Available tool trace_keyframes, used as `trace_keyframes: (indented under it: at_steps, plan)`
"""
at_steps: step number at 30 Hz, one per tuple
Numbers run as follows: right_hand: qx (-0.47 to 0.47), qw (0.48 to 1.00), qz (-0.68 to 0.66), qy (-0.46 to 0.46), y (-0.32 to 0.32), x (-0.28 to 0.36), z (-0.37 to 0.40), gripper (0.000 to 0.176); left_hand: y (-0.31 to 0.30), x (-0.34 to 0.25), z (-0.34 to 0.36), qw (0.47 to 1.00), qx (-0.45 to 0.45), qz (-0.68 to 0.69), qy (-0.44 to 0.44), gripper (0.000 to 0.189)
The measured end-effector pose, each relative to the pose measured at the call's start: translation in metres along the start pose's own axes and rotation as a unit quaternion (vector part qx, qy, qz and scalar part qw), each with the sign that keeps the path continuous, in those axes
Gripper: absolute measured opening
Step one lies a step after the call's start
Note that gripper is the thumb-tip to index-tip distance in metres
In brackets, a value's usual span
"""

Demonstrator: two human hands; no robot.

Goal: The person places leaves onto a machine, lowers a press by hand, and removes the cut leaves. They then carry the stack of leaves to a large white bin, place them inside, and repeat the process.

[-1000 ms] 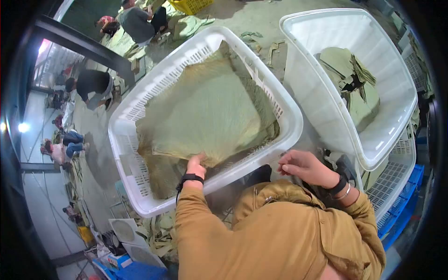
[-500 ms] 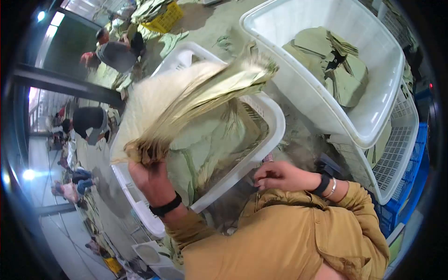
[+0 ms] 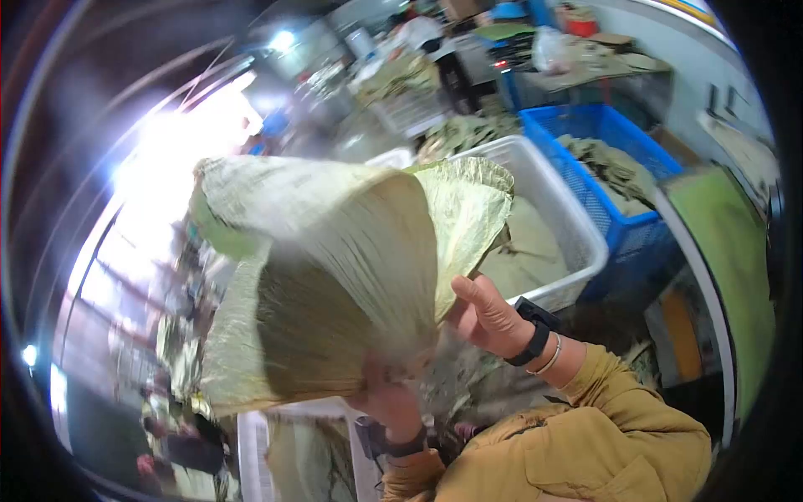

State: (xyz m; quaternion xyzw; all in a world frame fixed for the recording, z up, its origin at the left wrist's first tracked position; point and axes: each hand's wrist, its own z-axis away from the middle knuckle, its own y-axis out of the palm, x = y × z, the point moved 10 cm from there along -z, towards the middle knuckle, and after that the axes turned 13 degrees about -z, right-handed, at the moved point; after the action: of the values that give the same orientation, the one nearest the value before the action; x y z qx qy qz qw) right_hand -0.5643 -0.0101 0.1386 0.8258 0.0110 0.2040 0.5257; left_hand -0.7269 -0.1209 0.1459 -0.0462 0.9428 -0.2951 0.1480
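Large dried lotus leaves [image 3: 343, 251], pale green and folded into a fan shape, fill the middle of the head view. My left hand [image 3: 391, 406] is closed around their gathered lower end, partly blurred. At their right edge is my right hand [image 3: 493, 322], its thumb raised apart and its fingertips against or behind the leaf. Whether those fingertips press on the leaf is hard to see. Below the leaves, a white basket [image 3: 251, 452] with more leaves is partly hidden.
A white tub [image 3: 577, 243] containing leaves stands behind my right hand. Beyond it is a blue crate [image 3: 619, 219] of leaves. A green-topped board [image 3: 723, 276] lies at the right. A table [image 3: 602, 74] and a person [image 3: 427, 38] are farther back.
My view has swung right, towards the white tub and blue crate. My left hand has carried the leaves along and they have spread open. My right hand has come up to their edge.
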Motion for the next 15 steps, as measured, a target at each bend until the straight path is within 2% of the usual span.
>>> trace_keyframes:
  at_steps: [1,2,3,4,5,6,7,8,9,11,12,13,15]
  plan:
    - [-0.04,0.996,0.033,-0.067,-0.01,0.04,0.016,0.068,0.003,-0.046,0.004,0.998,-0.017,-0.017,0.051,0.034]
    - [-0.043,0.993,0.043,-0.105,-0.015,0.075,0.034,0.068,0.004,-0.067,0.005,0.968,-0.006,0.241,-0.074,0.033]
    - [-0.063,0.977,0.148,-0.139,-0.023,0.113,0.055,0.06,0.022,-0.088,0.014,0.856,0.024,0.477,-0.197,0.032]
    - [-0.088,0.977,0.116,-0.154,-0.023,0.146,0.071,0.049,0.032,-0.128,0.016,0.829,0.076,0.534,-0.149,0.035]
    - [-0.112,0.975,0.083,-0.17,-0.022,0.178,0.087,0.038,0.032,-0.161,0.02,0.816,0.088,0.556,-0.133,0.035]
    - [-0.135,0.902,0.302,-0.278,-0.03,0.22,0.114,0.035,0.03,-0.192,0.027,0.781,0.104,0.602,-0.13,0.039]
    - [-0.144,0.935,0.144,-0.29,-0.042,0.246,0.127,0.032,0.028,-0.222,0.031,0.745,0.117,0.644,-0.129,0.044]
    - [-0.149,0.939,-0.018,-0.31,-0.054,0.27,0.141,0.032,0.039,-0.248,0.039,0.711,0.181,0.669,-0.115,0.056]
    - [-0.143,0.932,-0.085,-0.322,-0.062,0.294,0.148,0.035,0.043,-0.27,0.038,0.698,0.184,0.684,-0.105,0.056]
    - [-0.125,0.907,-0.034,-0.401,-0.033,0.346,0.182,0.037,0.035,-0.322,0.024,0.657,0.149,0.738,-0.022,0.059]
    - [-0.09,0.889,0.025,-0.448,-0.004,0.368,0.199,0.037,0.043,-0.336,0.02,0.62,0.112,0.772,-0.081,0.059]
    - [-0.088,0.902,0.041,-0.421,0.0,0.383,0.214,0.04,0.039,-0.362,0.014,0.6,0.115,0.788,-0.071,0.059]
    - [-0.077,0.881,0.069,-0.462,0.001,0.416,0.245,0.045,0.046,-0.412,0.004,0.447,0.177,0.868,-0.127,0.058]
